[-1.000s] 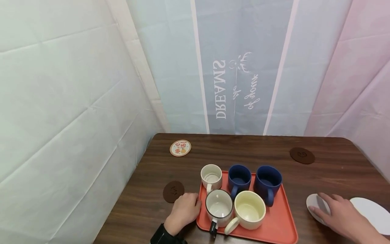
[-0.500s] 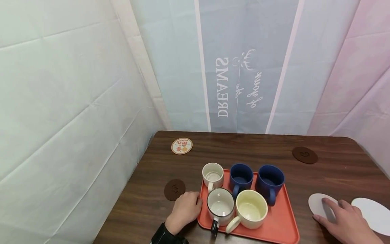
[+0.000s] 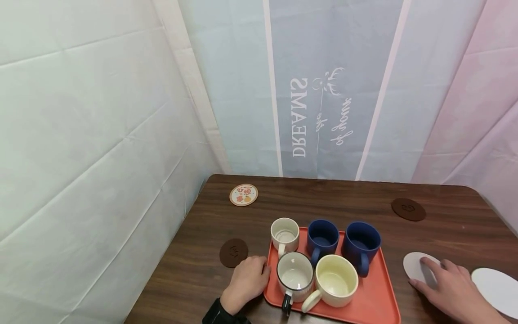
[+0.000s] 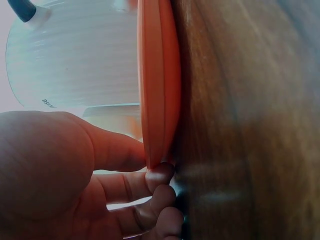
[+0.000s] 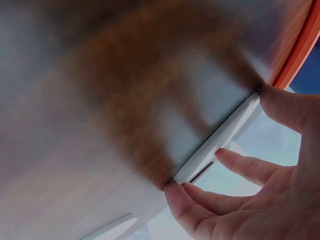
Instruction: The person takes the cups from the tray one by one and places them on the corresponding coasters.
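My left hand (image 3: 250, 278) pinches the left edge of the orange-red tray (image 3: 376, 294); in the left wrist view the thumb and fingertips meet at the tray rim (image 4: 157, 85). On the tray stand a small white mug (image 3: 284, 235), two navy mugs (image 3: 322, 238), a white mug with a black rim and handle (image 3: 295, 272) and a cream mug (image 3: 337, 279). Right of the tray, my right hand (image 3: 451, 283) holds a white round coaster (image 3: 413, 265) low against the tabletop. In the right wrist view, thumb and fingertips sit at opposite edges of the coaster (image 5: 220, 142), another finger on its face.
A second white disc (image 3: 497, 290) lies beside the right hand. Dark brown coasters lie left of the tray (image 3: 233, 253) and at the back right (image 3: 408, 209). A printed coaster (image 3: 243, 195) is at the back left. Curtains (image 3: 323, 112) hang behind the table.
The white coaster, tilted in the right hand at first, has gone flat to the table and then slid slightly away and left. The left hand stays on the tray; the view shifts a little.
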